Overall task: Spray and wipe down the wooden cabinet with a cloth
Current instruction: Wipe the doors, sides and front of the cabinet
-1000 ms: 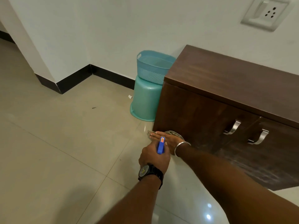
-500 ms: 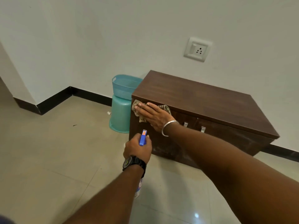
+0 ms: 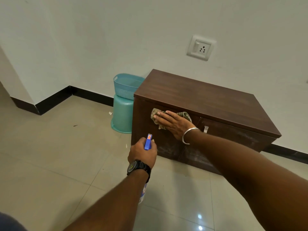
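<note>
Cabinet: the wooden cabinet (image 3: 200,97) stands on the tiled floor (image 3: 50,164) with its back to the white wall (image 3: 116,30). At its left side a teal basket (image 3: 125,85) sits on a teal tub (image 3: 122,114), close against the cabinet; you cannot tell from here whether they touch. The cabinet's front left corner edge is unobstructed, and open floor runs from it to the left and towards you. A wall socket (image 3: 200,47) is mounted above the cabinet, well apart from the top.

Right hand: your right hand (image 3: 173,122) lies flat, fingers straight and together, pressing the cloth (image 3: 154,113) against the left door, just below the top's front edge. The cloth shows past your fingertips and again behind the knuckles. A metal door handle (image 3: 206,129) sits just beside your wrist, near the bangle (image 3: 188,135).

Left hand: your left hand (image 3: 142,153) is curled round the neck of the spray bottle (image 3: 148,142), held in front of the cabinet's lower left corner and apart from it. The blue head points at the door; the bottle's body shows below your watch (image 3: 138,167).
</note>
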